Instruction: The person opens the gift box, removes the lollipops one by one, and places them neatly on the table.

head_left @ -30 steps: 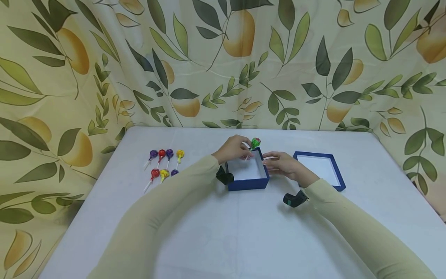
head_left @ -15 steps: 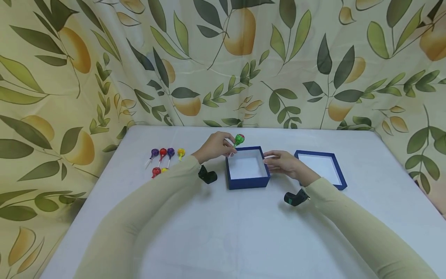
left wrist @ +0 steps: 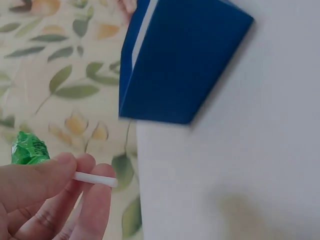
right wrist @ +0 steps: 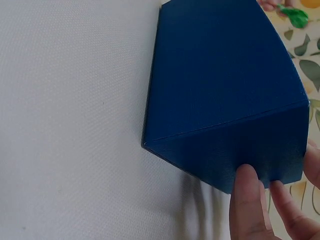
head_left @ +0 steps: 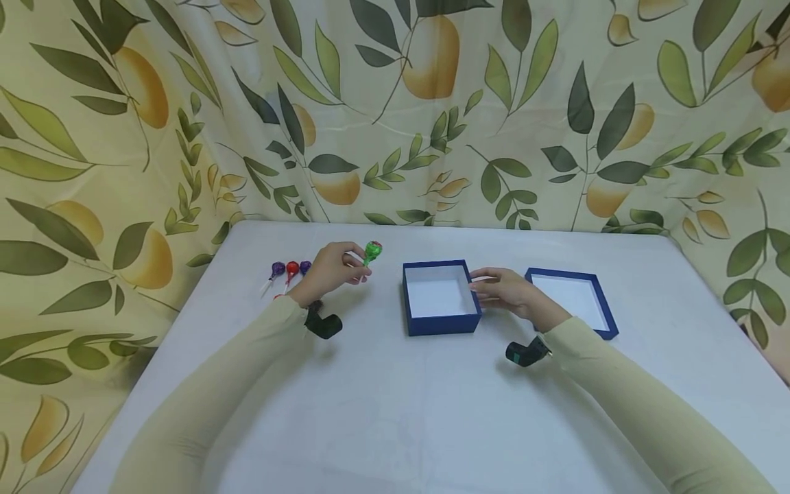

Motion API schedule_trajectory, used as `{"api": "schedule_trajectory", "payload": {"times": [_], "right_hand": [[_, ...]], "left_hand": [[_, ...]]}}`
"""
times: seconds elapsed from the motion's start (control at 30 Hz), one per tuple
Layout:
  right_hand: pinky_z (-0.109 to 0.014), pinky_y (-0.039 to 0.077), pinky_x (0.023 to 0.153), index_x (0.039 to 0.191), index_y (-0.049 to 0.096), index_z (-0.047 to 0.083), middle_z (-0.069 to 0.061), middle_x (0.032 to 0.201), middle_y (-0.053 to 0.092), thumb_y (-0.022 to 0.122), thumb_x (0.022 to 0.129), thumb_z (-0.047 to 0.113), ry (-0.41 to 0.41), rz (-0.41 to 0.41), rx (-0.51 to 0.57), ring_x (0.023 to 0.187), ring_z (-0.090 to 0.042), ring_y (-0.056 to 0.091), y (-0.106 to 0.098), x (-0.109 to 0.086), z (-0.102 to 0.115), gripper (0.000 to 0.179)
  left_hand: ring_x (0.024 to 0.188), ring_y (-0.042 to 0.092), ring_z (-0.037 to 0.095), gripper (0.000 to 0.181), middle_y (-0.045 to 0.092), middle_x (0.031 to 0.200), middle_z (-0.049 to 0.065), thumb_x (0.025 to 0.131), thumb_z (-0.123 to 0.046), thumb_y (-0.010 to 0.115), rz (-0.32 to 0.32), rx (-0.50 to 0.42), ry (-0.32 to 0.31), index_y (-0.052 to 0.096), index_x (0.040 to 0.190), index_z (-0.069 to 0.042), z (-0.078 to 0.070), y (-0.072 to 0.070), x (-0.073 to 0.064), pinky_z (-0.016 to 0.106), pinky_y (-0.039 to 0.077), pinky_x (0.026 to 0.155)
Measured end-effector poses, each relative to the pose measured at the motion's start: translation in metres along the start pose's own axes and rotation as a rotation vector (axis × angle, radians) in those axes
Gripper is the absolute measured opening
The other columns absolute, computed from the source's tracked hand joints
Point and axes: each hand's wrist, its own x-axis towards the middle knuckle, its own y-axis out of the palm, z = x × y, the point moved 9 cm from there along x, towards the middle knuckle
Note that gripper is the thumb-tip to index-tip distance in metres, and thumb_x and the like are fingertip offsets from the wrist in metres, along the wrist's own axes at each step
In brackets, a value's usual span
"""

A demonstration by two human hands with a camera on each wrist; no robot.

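My left hand pinches a green-wrapped lollipop by its stick, left of the box and above the table. The white stick end pokes out past the fingertips in the left wrist view, with the green wrapper behind the thumb. A blue box with a white inside stands at the middle, its top uncovered. Against its right wall rest the extended fingers of my right hand; in the right wrist view one fingertip touches the blue side.
Several lollipops, among them a purple one and a red one, lie at the left, partly hidden by my left hand and sleeve. The blue-rimmed lid lies right of the box. A patterned curtain hangs behind the table.
My left hand has carried the green lollipop from over the box leftward toward the other lollipops, covering more of them. The right hand stays at the box.
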Motion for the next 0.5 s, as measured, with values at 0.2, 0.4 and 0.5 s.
{"api": "schedule_trajectory", "payload": {"times": [0.2,0.4,0.5], "right_hand": [[-0.038,0.046,0.101,0.144,0.030,0.000,-0.024,0.140,0.040,0.054,0.095,0.020,-0.005,-0.003,-0.001,0.102,-0.016,0.057,-0.001,0.000,-0.001,0.058],[-0.036,0.048,0.099,0.144,0.030,0.000,-0.023,0.137,0.042,0.054,0.095,0.019,-0.010,0.002,0.002,0.099,-0.013,0.057,0.000,0.001,-0.001,0.058],[-0.036,0.048,0.099,0.144,0.030,0.000,-0.020,0.136,0.043,0.054,0.095,0.019,-0.008,0.002,0.009,0.098,-0.013,0.057,0.000,0.002,-0.002,0.058]], "left_hand": [[0.089,0.068,0.037,0.027,0.069,0.102,0.024,0.086,-0.009,0.067,-0.114,-0.019,-0.036,0.058,0.110,0.000,0.028,-0.036,-0.019,0.040,0.057,0.079],[0.076,0.070,0.023,0.029,0.068,0.100,0.024,0.087,-0.012,0.067,-0.224,0.039,-0.070,0.057,0.110,0.002,0.056,-0.070,-0.040,0.032,0.058,0.073],[0.076,0.069,0.018,0.030,0.067,0.102,0.025,0.088,-0.012,0.065,-0.257,0.054,-0.091,0.057,0.112,0.003,0.068,-0.083,-0.051,0.028,0.058,0.070]]}}
